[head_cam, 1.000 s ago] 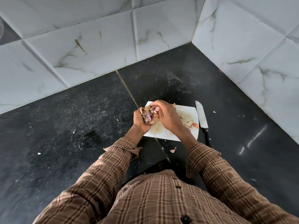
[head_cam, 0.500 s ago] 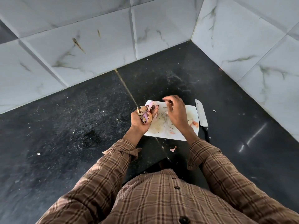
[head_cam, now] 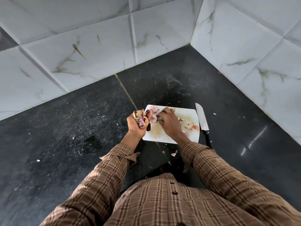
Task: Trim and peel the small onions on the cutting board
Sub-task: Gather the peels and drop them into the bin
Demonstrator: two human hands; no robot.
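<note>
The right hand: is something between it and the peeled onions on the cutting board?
Nothing visible. The right hand is already at one peeled onion on the cutting board; another lies just beyond it.

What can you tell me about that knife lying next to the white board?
The knife lies flat on the dark counter, along the right edge of the white cutting board, apparently touching it. Its broad, pale metal blade points away from the person; the slim black handle points toward them. Neither hand touches it.
</note>
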